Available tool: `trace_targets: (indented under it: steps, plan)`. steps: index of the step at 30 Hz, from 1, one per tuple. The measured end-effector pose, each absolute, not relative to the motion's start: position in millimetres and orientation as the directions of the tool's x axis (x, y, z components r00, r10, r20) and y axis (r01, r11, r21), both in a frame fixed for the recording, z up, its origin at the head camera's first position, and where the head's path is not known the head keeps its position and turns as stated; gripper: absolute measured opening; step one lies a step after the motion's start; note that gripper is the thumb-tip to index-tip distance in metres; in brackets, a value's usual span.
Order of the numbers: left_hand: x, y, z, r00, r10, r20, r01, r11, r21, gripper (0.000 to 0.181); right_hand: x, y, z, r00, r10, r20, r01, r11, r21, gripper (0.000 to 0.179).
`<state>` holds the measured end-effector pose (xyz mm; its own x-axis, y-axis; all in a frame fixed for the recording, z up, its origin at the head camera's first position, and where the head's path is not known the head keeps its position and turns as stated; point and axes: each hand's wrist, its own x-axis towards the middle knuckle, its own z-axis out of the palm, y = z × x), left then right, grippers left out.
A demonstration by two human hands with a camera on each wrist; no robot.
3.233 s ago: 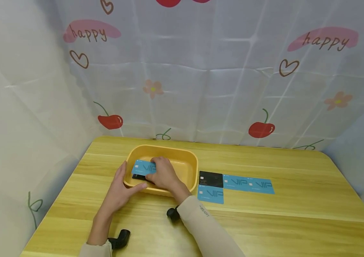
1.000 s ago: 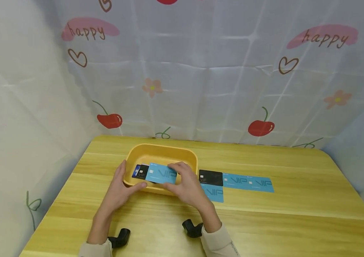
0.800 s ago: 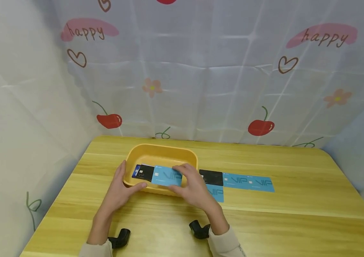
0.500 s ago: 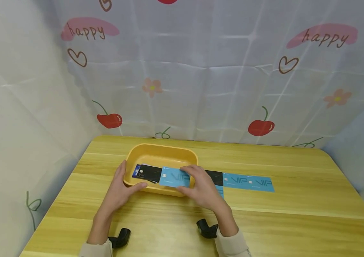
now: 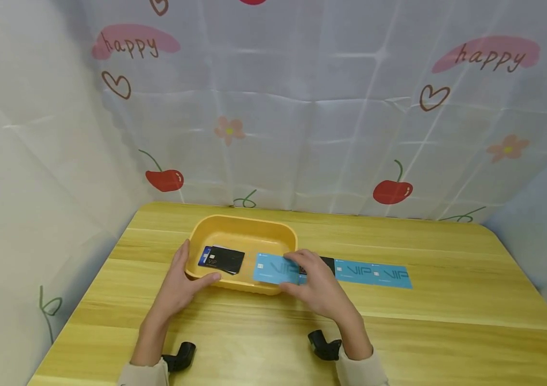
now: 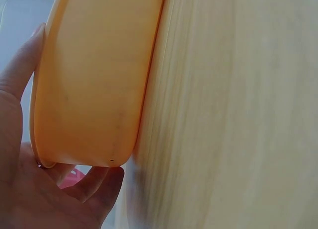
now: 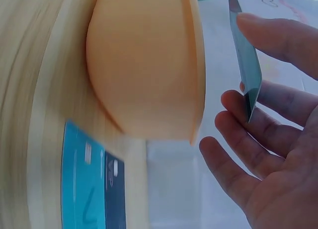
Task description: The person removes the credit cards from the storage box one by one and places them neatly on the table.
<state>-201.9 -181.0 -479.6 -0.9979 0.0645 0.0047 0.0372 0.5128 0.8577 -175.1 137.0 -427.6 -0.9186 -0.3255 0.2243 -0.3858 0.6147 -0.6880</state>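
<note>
My right hand (image 5: 321,292) pinches a light-blue VIP card (image 5: 273,268) by its right end, between thumb and fingers. In the right wrist view this raised card (image 7: 247,60) shows nearly edge-on, beyond the box's rim. My left hand (image 5: 175,287) holds the near-left corner of the yellow plastic box (image 5: 249,287), its thumb at the front rim and fingers against the end wall (image 6: 84,157). Inside the box, a black VIP card (image 5: 227,261) lies over a dark-blue card (image 5: 202,258).
Right of the box on the wooden table (image 5: 447,321) lie a partly hidden black card (image 5: 329,265) and two light-blue cards (image 5: 354,274) in a row. Another blue card (image 7: 82,179) lies nearer, mostly behind my right hand in the head view. A printed curtain (image 5: 302,134) hangs behind.
My right hand has lifted the light-blue card off the pile and carried it rightward to the box's right rim, uncovering the black card. The left hand stays on the box.
</note>
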Motion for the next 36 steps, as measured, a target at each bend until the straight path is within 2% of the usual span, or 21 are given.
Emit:
trace_targets:
  steps: [13,20,27,36]
  plan:
    - [-202,-182,-480,-0.997,0.071,0.018,0.052,0.511,0.858,0.120,-171,179,-442,-0.957,-0.262,0.122,-0.272,0.677,-0.684,0.052]
    - [-202,-182,-480,-0.997,0.076,0.022,0.058,0.506,0.861,0.120,-172,194,-442,-0.952,-0.288,0.106,-0.278,0.663,-0.695,0.052]
    - [-202,-182,-480,-0.997,0.077,0.024,0.060,0.498,0.865,0.120,-172,210,-442,-0.960,-0.275,0.043,-0.223,0.668,-0.710,0.055]
    - [-202,-181,-479,-0.997,0.075,0.022,0.056,0.495,0.867,0.119,-171,229,-442,-0.963,-0.266,0.042,-0.219,0.685,-0.695,0.054]
